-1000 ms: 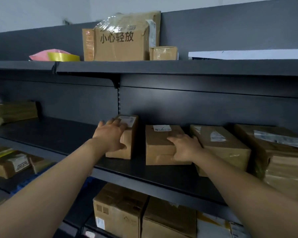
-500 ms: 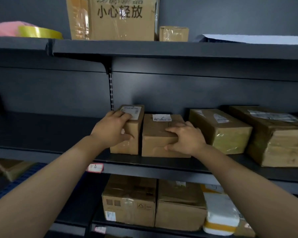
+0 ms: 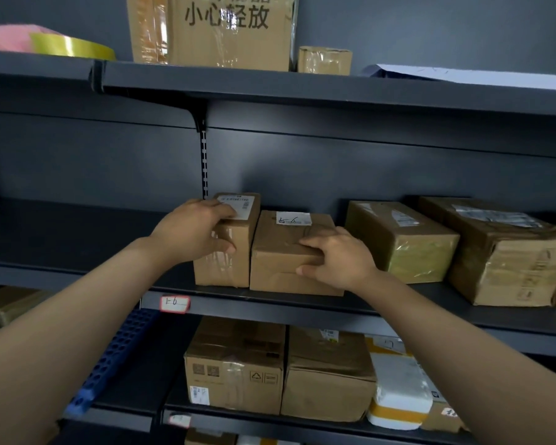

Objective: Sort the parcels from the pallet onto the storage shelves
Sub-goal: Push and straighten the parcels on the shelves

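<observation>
Two small cardboard parcels stand side by side, touching, on the middle dark shelf (image 3: 270, 303). My left hand (image 3: 195, 232) grips the taller narrow parcel (image 3: 231, 264) at its upper left corner, fingers over its white label and thumb on the front. My right hand (image 3: 334, 256) grips the wider, lower parcel (image 3: 276, 252) at its front right edge, fingers on top and thumb on the front face. That parcel carries a small handwritten white label.
Two taped parcels (image 3: 405, 242) (image 3: 507, 252) sit to the right on the same shelf. Above are a large printed box (image 3: 225, 30), a small box (image 3: 325, 61) and yellow tape (image 3: 71, 48). Below stand more boxes (image 3: 235, 367). A blue perforated pallet edge (image 3: 109, 361) shows at lower left.
The narrow parcel has slid right until it touches the wider parcel, closing the gap. Both hands kept their hold, and the view has dropped and moved closer.
</observation>
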Motion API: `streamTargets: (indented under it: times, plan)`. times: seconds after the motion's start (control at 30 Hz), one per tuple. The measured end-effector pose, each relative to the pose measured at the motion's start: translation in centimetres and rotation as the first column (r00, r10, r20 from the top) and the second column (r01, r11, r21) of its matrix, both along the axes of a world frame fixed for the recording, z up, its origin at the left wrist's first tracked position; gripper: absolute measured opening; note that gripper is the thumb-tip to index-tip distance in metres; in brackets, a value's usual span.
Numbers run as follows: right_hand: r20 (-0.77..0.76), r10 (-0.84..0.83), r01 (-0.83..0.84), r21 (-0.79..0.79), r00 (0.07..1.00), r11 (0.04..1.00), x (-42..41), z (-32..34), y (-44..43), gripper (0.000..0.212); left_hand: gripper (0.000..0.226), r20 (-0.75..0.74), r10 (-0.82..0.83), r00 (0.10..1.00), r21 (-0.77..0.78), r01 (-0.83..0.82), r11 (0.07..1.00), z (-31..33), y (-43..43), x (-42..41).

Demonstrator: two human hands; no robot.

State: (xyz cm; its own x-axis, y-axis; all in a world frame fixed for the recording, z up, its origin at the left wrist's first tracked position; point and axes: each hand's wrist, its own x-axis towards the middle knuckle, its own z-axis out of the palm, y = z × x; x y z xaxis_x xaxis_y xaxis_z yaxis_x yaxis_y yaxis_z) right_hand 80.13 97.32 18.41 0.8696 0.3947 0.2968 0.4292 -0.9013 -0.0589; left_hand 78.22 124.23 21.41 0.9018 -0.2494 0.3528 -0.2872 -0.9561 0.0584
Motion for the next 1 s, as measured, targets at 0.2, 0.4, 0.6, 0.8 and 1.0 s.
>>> streamTargets:
  times: [0.2,0.4,0.6,0.8,1.0]
  plan:
    - [0.023,0.051,-0.051,0.009,0.998,0.999,0.0,-0.1,0.7,0.056,0.064,-0.016,-0.001,1.0,-0.024,0.001,1.0,0.2,0.8,0.1]
    - [0.027,0.03,-0.03,0.0,0.999,1.0,-0.3,-0.3,0.8,0.055,0.068,-0.015,0.004,1.0,-0.019,-0.004,1.0,-0.2,0.9,0.0]
    - [-0.032,0.007,-0.009,-0.063,0.999,0.998,-0.8,0.2,0.7,0.069,0.09,0.001,0.052,0.999,0.049,-0.052,0.997,0.8,0.0,-0.6]
    - [0.032,-0.088,0.088,0.01,0.996,0.996,-1.3,1.7,-4.0,0.078,0.068,0.12,-0.054,0.991,0.017,0.052,0.999,1.9,-5.6,-0.1]
    - [0.099,-0.26,0.263,-0.025,0.961,0.964,-0.6,4.0,-14.1,0.072,0.058,0.102,-0.149,0.984,0.075,0.141,0.987,1.9,-16.3,1.0]
